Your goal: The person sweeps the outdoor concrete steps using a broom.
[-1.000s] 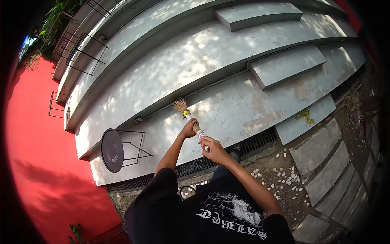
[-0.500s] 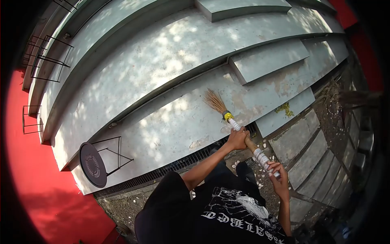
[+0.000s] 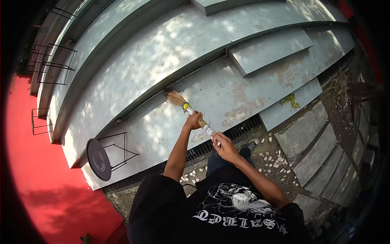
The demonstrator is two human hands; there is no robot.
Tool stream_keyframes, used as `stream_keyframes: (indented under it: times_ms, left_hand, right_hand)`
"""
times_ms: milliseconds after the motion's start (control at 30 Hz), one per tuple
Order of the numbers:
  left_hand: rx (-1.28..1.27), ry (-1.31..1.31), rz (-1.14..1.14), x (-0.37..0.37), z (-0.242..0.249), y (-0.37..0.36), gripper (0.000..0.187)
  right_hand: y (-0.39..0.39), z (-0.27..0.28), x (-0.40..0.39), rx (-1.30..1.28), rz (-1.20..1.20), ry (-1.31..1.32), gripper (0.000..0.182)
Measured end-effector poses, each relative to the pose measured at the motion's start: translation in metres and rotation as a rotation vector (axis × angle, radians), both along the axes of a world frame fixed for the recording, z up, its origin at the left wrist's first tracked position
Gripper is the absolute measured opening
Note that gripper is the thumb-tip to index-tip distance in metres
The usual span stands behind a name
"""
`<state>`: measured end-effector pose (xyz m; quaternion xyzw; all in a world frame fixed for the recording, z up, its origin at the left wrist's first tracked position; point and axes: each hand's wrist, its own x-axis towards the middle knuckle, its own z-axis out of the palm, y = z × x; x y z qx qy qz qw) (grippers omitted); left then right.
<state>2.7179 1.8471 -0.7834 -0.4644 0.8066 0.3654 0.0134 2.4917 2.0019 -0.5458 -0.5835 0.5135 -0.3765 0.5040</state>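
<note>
A stick broom [image 3: 206, 127] slants across the middle of the view, its handle wrapped in white bands with bare wood between them. Yellow binding sits at the neck, and the tan bristles touch or nearly touch the grey step [image 3: 146, 140] beside the riser of the step above. My left hand [image 3: 193, 120] is closed round the handle just below the binding. Lower down, my right hand [image 3: 226, 147] grips the white-wrapped end of the handle. The fingers of both hands partly hide the handle.
A round dark stool [image 3: 98, 159] with thin metal legs is at the left on the step. A black drain grate [image 3: 162, 170] runs along the step's front edge. White pebbles [image 3: 280, 161] lie near paving slabs [image 3: 302, 135]. Yellow-green leaves [image 3: 290, 101] rest on a low ledge.
The broom and both hands have moved left, bringing the bristles from the middle of the step to near the riser. My right hand has swung further left and up.
</note>
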Motion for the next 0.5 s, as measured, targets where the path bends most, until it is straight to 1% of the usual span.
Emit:
stream_keyframes:
  times_ms: [33, 67, 100, 133, 167, 200, 233, 267, 333, 367, 400, 467, 500]
  left_hand:
    - [0.002, -0.048, -0.006, -0.023, 0.017, 0.008, 0.046]
    - [-0.016, -0.002, -0.013, -0.054, 0.031, 0.02, 0.045]
    - [-0.002, 0.118, -0.029, -0.086, 0.034, 0.033, 0.045]
    - [-0.052, 0.275, -0.049, -0.122, 0.023, 0.053, 0.046]
    - [0.047, 0.207, 0.016, -0.166, 0.04, 0.075, 0.045]
    - [0.032, 0.225, 0.035, -0.204, 0.078, 0.095, 0.038]
    - [-0.014, 0.333, 0.049, -0.231, 0.083, 0.11, 0.036]
    - [-0.048, 0.374, 0.046, -0.248, 0.099, 0.12, 0.035]
    - [-0.118, 0.441, 0.011, -0.263, 0.148, 0.124, 0.034]
    - [-0.163, 0.483, 0.031, -0.266, 0.161, 0.127, 0.033]
    - [-0.198, 0.491, 0.05, -0.262, 0.175, 0.126, 0.033]
    - [-0.247, 0.484, 0.144, -0.254, 0.186, 0.121, 0.03]
    - [-0.235, 0.43, 0.161, -0.247, 0.168, 0.113, 0.03]
  right_hand:
    - [0.013, 0.011, -0.028, 0.062, -0.038, -0.024, 0.019]
    - [0.025, 0.026, -0.051, 0.127, -0.068, -0.049, 0.018]
    - [0.035, 0.044, -0.066, 0.061, -0.054, 0.017, 0.017]
    - [0.046, 0.064, -0.082, -0.005, -0.041, 0.086, 0.017]
    - [0.059, 0.086, -0.1, -0.07, -0.031, 0.154, 0.016]
    - [0.068, 0.107, -0.122, -0.05, -0.012, 0.169, 0.016]
    - [0.076, 0.128, -0.145, -0.031, 0.006, 0.186, 0.016]
    - [0.08, 0.151, -0.168, -0.011, 0.022, 0.201, 0.016]
    - [0.083, 0.201, -0.206, 0.014, 0.072, 0.171, 0.016]
    - [0.09, 0.212, -0.221, 0.038, 0.096, 0.15, 0.015]
    - [0.093, 0.21, -0.231, -0.006, 0.099, 0.121, 0.015]
    - [0.087, 0.19, -0.243, -0.088, 0.092, 0.057, 0.015]
    - [0.084, 0.16, -0.245, -0.107, 0.068, 0.024, 0.016]
